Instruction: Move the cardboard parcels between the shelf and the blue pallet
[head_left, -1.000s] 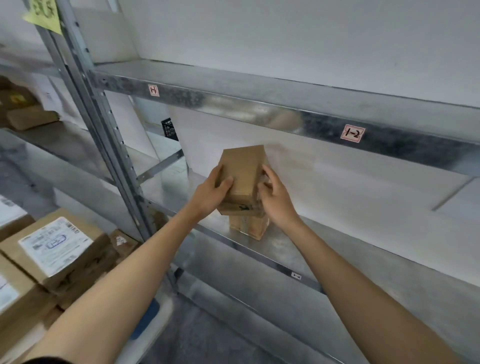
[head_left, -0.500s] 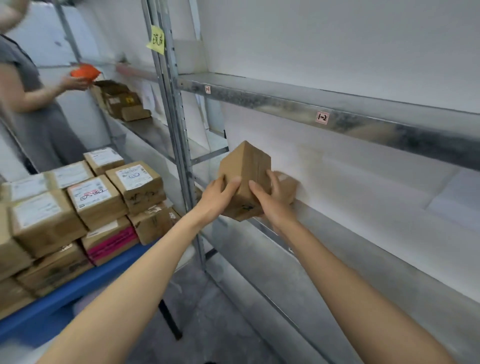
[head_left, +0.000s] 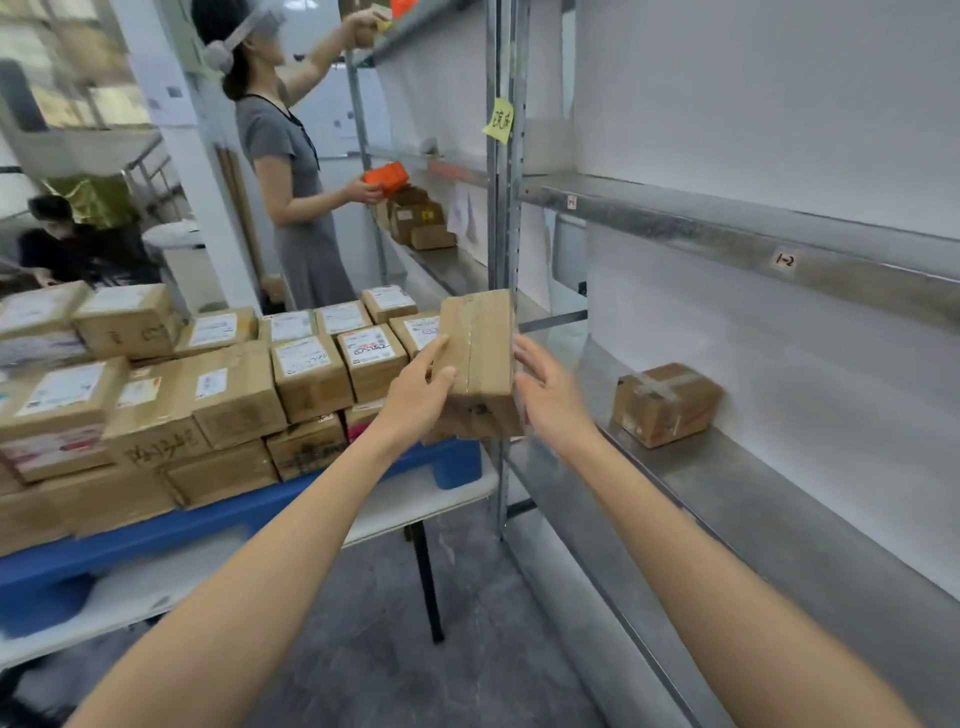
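Note:
I hold a taped cardboard parcel upright in front of me, between the shelf and the pallet. My left hand grips its left side with the thumb on the front face. On the parcel's right edge sits my right hand, blurred, holding it there. A second small parcel stands alone on the metal shelf at the right. To the left, the blue pallet carries several labelled parcels stacked in layers.
A steel shelf upright stands just behind the held parcel. A person in a grey dress works at the far shelf bay with an orange box. Another person sits at the far left. A table leg stands on the floor below.
I have turned left and carried the parcel away from the shelf toward the pallet. The second parcel stayed on the shelf, and the pallet stack has come into view.

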